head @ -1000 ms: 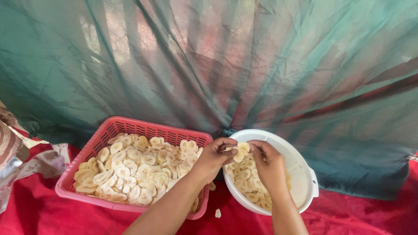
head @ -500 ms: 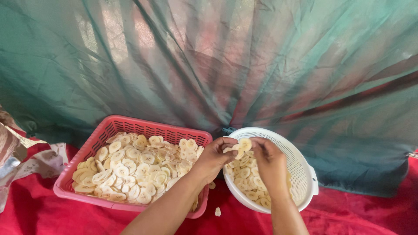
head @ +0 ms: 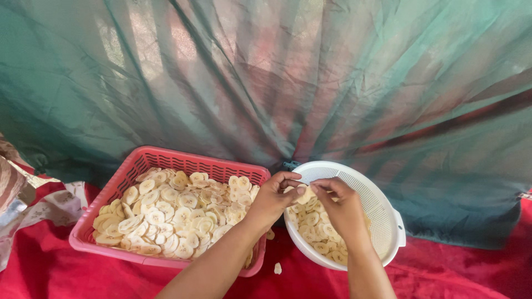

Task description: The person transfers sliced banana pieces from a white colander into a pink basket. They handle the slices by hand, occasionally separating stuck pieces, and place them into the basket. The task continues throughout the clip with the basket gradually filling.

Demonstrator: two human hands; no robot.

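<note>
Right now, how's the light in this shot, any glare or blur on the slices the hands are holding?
Head view: soft daylight glows through the green curtain, brightest upper left; no harsh glare. The left hand and right hand look sharp, pinching a pale slice over the white colander. Slices in the red basket are evenly lit, with soft shadows.

1. The red rectangular plastic basket [head: 160, 163] on the left had a slotted wall and a smooth, faintly glossy rim.
2. The white round plastic colander [head: 382, 213] on the right looked matt, its wall pierced with fine holes.
3. The pale yellow sliced chips [head: 172, 213] in the basket appeared dry and matt, with slightly rough faces.
4. The red cloth [head: 449, 274] underneath looked soft and fuzzy.
5. The teal draped fabric [head: 266, 77] at the far side was thin, creased and slightly sheeny.
6. The patterned cloth [head: 33, 205] at the near left looked woven and matt.
</note>
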